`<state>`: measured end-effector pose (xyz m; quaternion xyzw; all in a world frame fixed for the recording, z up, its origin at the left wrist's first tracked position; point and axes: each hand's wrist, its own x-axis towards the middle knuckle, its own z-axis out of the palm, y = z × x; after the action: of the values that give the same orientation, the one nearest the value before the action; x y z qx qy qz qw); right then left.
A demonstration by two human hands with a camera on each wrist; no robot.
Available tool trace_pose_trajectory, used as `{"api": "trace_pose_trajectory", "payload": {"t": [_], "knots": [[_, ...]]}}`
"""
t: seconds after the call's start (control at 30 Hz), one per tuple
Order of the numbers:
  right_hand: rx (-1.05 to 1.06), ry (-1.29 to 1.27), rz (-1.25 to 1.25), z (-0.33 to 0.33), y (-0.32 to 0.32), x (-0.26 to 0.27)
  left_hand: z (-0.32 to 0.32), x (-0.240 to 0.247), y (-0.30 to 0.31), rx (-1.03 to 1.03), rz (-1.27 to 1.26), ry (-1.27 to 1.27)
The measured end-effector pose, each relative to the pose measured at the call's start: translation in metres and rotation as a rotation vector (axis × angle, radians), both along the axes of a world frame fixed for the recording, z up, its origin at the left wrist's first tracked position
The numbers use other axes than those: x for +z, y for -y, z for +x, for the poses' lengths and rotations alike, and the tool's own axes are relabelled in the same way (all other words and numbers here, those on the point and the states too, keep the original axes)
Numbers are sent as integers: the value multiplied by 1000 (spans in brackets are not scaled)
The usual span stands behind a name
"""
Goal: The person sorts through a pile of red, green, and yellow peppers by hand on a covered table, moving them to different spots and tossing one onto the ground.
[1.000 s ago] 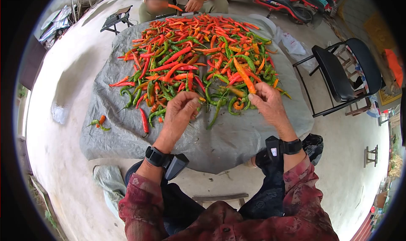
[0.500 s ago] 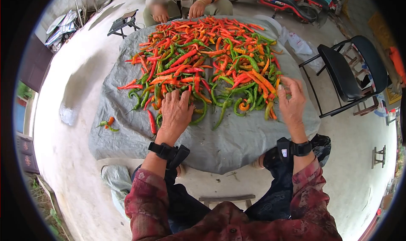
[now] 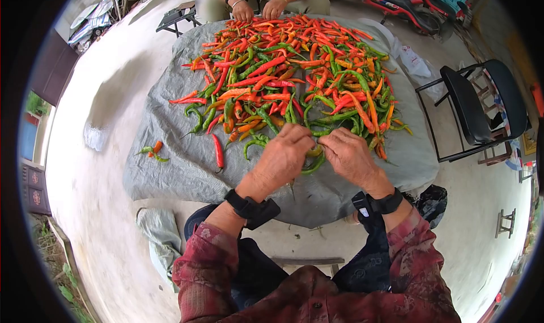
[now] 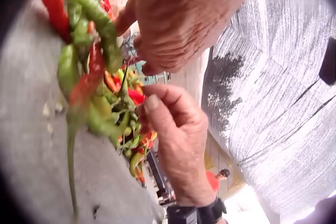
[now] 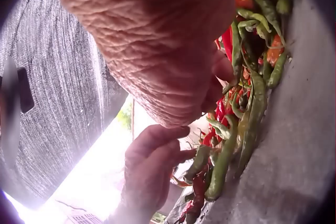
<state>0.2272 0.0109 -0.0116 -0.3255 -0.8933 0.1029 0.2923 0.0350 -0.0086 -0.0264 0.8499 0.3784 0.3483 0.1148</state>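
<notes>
In the head view my left hand (image 3: 286,156) and right hand (image 3: 351,157) come close together over the near edge of the chilli pile (image 3: 277,76). Both have curled fingers. A yellowish-green chilli (image 3: 313,151) shows between them, above a curved green chilli (image 3: 314,165). In the left wrist view the right thumb and forefinger (image 4: 153,103) pinch at a red chilli (image 4: 137,97). The left fingertips are mostly hidden, and I cannot tell what they grip. From the right wrist view, the left hand (image 5: 149,163) lies beside green chillies (image 5: 198,162).
A grey sheet (image 3: 170,176) covers the table. One red chilli (image 3: 218,153) lies apart, and a few small chillies (image 3: 153,151) sit farther left. Another person's hands (image 3: 258,9) are at the far edge. A black folding chair (image 3: 481,108) stands on the right.
My right hand has laid an orange chilli on the right side of the pile. Both hands have since moved together at the near edge. The other person's hands have come onto the far edge.
</notes>
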Motion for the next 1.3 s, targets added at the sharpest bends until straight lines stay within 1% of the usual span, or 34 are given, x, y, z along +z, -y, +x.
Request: {"api": "trace_pose_trajectory", "payload": {"t": [0.07, 0.1, 0.17, 0.2, 0.27, 0.3, 0.37, 0.5, 0.57, 0.6, 0.63, 0.67, 0.7, 0.77, 0.8, 0.83, 0.87, 0.9, 0.97, 1.0, 1.07, 1.1, 1.17, 1.2, 1.27, 1.3], "knots": [[7, 6, 3, -4, -1, -1, -17, 14, -2, 218, 147, 96], [3, 9, 0, -7, 0, -2, -25, 19, -1, 215, 144, 99], [-28, -76, -131, -15, 3, -4, -45, 24, 3, 497, -62, 64], [-30, -74, -132, -19, 3, -4, -55, 20, 6, 496, -63, 67], [-135, 18, -164, -25, 4, -5, -70, 9, 17, 503, -241, -154], [-134, 20, -166, -28, 5, -6, -68, 10, 22, 504, -243, -153], [-172, 15, -186, -32, 3, -11, -61, 14, 27, 548, -386, -325], [-161, 25, -196, -38, -6, -24, -58, -4, 24, 467, -426, -238], [-166, -22, -560, -40, -10, -23, -53, -12, 20, 380, -358, -30], [-147, -47, -707, -39, -15, -20, -49, -12, 19, 366, -352, -24], [-161, -45, -700, -37, -15, -19, -44, -11, 18, 308, -385, 96], [-100, -80, -701, -36, -14, -21, -39, -11, 17, 249, -418, 215], [-38, -115, -702, -35, -13, -23, -35, -9, 16, 234, -412, 217], [-35, -132, -639, -33, -10, -27, -28, -4, 15, 256, -664, 432], [-20, -158, -607, -32, -8, -24, -25, 0, 15, 242, -660, 429], [-3, -183, -575, -31, -8, -20, -22, 5, 15, 221, -719, 512], [-52, -194, -655, -28, -7, -14, -19, 8, 15, 201, -780, 594], [-60, -197, -648, -24, -7, -7, -16, 7, 15, 191, -776, 590], [-92, -226, -699, -17, -7, 1, -9, 5, 14, 66, -740, 743], [-94, -230, -695, -13, -8, 7, -6, 9, 14, 62, -738, 739], [-83, -377, -719, -1, -10, 17, 3, 19, 17, -3, -753, 756], [-84, -379, -719, 6, -13, 21, 8, 19, 17, -4, -754, 754], [-85, -672, -648, 24, -20, 30, 16, 20, 15, -109, -714, 791], [-85, -672, -649, 32, -19, 40, 14, 17, 14, -108, -715, 792], [-291, -987, -797, 49, -19, 59, 8, 8, 10, 4, -855, 519], [-290, -990, -798, 60, -26, 52, 8, 3, 8, 5, -855, 516]]}}
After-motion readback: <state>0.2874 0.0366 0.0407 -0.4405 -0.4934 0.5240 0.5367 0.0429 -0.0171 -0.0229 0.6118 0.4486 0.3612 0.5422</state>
